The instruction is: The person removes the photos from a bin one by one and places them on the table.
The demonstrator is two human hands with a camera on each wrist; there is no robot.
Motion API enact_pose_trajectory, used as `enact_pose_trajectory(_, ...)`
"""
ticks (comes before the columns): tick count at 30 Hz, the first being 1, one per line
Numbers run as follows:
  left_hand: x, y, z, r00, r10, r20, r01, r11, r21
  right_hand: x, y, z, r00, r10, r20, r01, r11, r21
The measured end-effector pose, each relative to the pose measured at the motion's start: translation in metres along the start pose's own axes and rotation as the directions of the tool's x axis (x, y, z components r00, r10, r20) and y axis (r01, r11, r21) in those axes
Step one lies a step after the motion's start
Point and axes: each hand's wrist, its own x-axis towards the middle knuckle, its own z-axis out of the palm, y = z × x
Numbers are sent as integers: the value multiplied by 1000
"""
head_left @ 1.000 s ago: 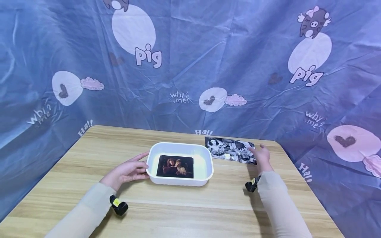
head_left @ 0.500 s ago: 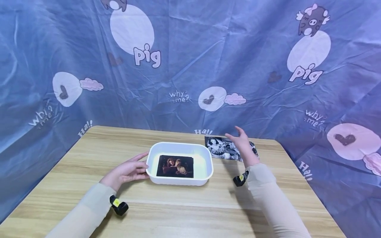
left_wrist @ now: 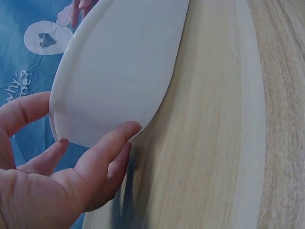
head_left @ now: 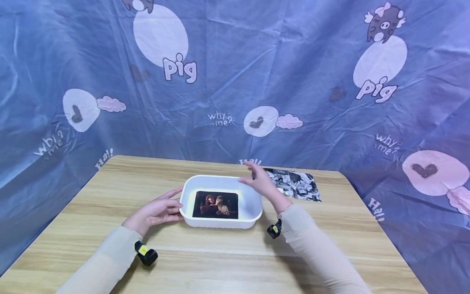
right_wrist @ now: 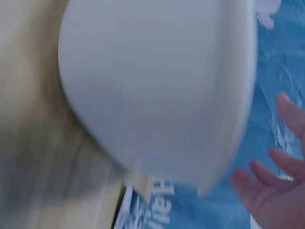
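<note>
A white plastic tub (head_left: 221,223) stands on the table with a dark picture card (head_left: 216,205) lying in it. My left hand (head_left: 158,213) rests against the tub's left end. In the left wrist view, its fingertips touch the tub's white wall (left_wrist: 119,67). Over the tub's right rear rim is my right hand (head_left: 261,183), fingers spread and nothing held. The right wrist view is blurred, with that hand (right_wrist: 276,181) apart from the tub's wall (right_wrist: 147,90). Black-and-white picture cards (head_left: 302,188) lie behind it to the right, their left part hidden by the hand.
The wooden table (head_left: 205,261) reaches back to a blue curtain (head_left: 227,73) printed with pigs and lettering. A small black camera sits on each wrist, the left one (head_left: 147,254) beside the sleeve and the right one (head_left: 274,229) likewise.
My right hand has moved left from the black-and-white cards to above the tub's right rim, uncovering the cards' right part. The left hand, tub and dark card have stayed in place.
</note>
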Motion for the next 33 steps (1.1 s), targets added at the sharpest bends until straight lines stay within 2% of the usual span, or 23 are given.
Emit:
enact_pose_trajectory(4, 0, 0, 0, 1000, 1, 4, -1, 1000, 0, -1, -5, 21, 988, -90, 125, 89, 996, 8)
enact_pose_trajectory(10, 1, 0, 0, 1000, 6, 14, -6, 1000, 4, 1, -2, 44, 956, -152, 252, 198, 966, -167)
enact_pose_trajectory(18, 1, 0, 0, 1000, 12, 20, -12, 1000, 4, 4, 10, 58, 939, -160, 303, 243, 934, -261)
enact_pose_trajectory(23, 1, 0, 0, 1000, 16, 24, -16, 1000, 11, 4, 14, 63, 930, -106, 351, 244, 894, -376)
enact_pose_trajectory(26, 1, -1, 0, 1000, 10, 20, -10, 1000, 11, 3, 14, 66, 925, -70, 374, 234, 880, -412)
enact_pose_trajectory(33, 1, -3, -1, 1000, 6, 10, -6, 1000, 3, 1, 14, 68, 927, -72, 369, 234, 879, -416)
